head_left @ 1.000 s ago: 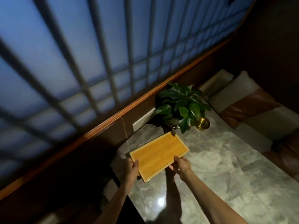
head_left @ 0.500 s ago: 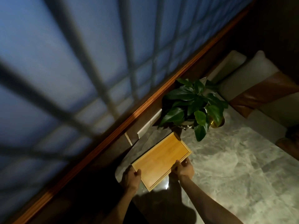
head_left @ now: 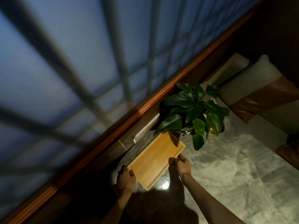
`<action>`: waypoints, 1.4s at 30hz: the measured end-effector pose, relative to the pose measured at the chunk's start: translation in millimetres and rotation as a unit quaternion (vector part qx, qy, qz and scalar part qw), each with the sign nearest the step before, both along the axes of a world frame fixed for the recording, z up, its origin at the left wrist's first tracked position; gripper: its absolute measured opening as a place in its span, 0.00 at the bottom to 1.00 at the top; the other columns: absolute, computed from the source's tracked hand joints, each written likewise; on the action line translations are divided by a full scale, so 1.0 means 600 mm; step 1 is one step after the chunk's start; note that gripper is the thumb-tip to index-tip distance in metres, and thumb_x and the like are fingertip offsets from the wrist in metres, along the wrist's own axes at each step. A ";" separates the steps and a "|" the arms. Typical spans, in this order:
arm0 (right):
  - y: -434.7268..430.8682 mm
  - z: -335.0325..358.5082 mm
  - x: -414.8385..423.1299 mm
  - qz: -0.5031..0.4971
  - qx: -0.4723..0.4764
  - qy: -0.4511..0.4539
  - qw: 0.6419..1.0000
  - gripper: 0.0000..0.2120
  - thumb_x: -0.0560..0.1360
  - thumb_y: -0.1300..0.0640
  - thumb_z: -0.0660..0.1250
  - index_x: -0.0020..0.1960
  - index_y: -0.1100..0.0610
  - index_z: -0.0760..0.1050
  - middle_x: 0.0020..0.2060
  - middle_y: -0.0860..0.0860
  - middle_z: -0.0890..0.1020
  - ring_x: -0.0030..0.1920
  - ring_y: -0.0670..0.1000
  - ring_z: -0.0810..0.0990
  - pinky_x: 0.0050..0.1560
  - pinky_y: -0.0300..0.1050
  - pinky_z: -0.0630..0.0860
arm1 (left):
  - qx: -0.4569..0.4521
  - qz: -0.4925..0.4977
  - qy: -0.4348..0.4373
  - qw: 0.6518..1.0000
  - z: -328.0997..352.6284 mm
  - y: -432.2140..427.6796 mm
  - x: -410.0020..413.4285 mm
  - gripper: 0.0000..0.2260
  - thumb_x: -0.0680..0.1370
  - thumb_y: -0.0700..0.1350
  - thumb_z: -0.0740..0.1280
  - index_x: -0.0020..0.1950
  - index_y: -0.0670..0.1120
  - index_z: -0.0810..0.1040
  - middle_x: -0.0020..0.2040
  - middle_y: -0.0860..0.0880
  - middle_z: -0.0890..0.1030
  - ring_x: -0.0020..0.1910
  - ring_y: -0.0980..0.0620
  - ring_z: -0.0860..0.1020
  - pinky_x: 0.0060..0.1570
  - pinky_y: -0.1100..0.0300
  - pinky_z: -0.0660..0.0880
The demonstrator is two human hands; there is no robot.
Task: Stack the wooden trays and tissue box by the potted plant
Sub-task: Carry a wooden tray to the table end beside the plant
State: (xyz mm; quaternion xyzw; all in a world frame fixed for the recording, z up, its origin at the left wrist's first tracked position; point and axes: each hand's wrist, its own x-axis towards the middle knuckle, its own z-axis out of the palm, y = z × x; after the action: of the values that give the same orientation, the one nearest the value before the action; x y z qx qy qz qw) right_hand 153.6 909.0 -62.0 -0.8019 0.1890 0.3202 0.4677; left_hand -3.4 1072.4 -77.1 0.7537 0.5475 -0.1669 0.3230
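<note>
A light wooden tray lies flat just over the grey marble table, its far corner under the leaves of the potted plant. My left hand grips the tray's near left corner. My right hand grips its right long edge. Whether the tray rests on the table or hovers above it is unclear. No tissue box or second tray shows.
A dark wooden rail runs along the wall behind the table, under a blue gridded window. A white wall plate sits left of the plant. A sofa with cream and brown cushions stands at the right.
The view has closed in on the plant. The tray has moved toward the pot, its far corner now beneath the leaves, both hands still holding it.
</note>
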 end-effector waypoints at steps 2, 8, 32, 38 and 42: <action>0.007 -0.001 0.012 0.002 0.011 0.005 1.000 0.19 0.78 0.66 0.58 0.64 0.54 0.78 0.58 0.58 0.83 0.62 0.61 0.79 0.68 0.60 0.72 | -0.007 0.018 -0.030 0.999 -0.006 0.004 0.005 0.13 0.82 0.46 0.60 0.63 0.41 0.74 0.60 0.40 0.81 0.59 0.43 0.79 0.57 0.50 0.75; 0.040 0.004 0.037 -0.007 0.083 0.023 0.996 0.18 0.78 0.70 0.59 0.63 0.59 0.78 0.58 0.61 0.83 0.62 0.62 0.79 0.68 0.59 0.72 | -0.046 0.138 -0.123 0.982 -0.002 0.011 0.032 0.11 0.77 0.37 0.64 0.58 0.38 0.77 0.57 0.35 0.80 0.57 0.37 0.79 0.58 0.44 0.77; 0.043 -0.022 -0.030 0.478 -0.282 -0.079 0.828 0.30 0.81 0.41 0.52 0.73 0.30 0.35 0.79 0.49 0.37 0.75 0.68 0.33 0.67 0.81 0.50 | 0.003 -0.275 0.082 0.958 -0.008 -0.022 0.022 0.31 0.81 0.59 0.54 0.79 0.59 0.41 0.81 0.55 0.36 0.79 0.33 0.42 0.74 0.33 0.58; 0.041 -0.028 -0.024 0.494 -0.291 -0.074 0.816 0.35 0.80 0.43 0.56 0.72 0.29 0.32 0.79 0.50 0.37 0.76 0.70 0.35 0.66 0.81 0.56 | -0.008 -0.286 0.084 0.955 -0.006 -0.018 0.021 0.31 0.81 0.61 0.52 0.79 0.59 0.40 0.81 0.54 0.36 0.78 0.32 0.43 0.73 0.33 0.59; 0.041 -0.019 -0.013 0.508 -0.281 -0.050 0.813 0.36 0.79 0.45 0.58 0.72 0.28 0.33 0.79 0.49 0.38 0.76 0.70 0.37 0.66 0.81 0.57 | -0.019 -0.295 0.096 0.950 0.005 -0.014 0.018 0.32 0.80 0.63 0.51 0.79 0.59 0.40 0.81 0.56 0.36 0.78 0.32 0.42 0.72 0.33 0.61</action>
State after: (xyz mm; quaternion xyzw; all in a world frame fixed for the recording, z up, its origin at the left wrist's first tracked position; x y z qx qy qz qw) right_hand 145.8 933.7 -73.3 -0.8953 -0.1869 0.4044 0.0017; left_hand 7.3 1063.9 -74.1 0.8560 0.3258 -0.3363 0.2193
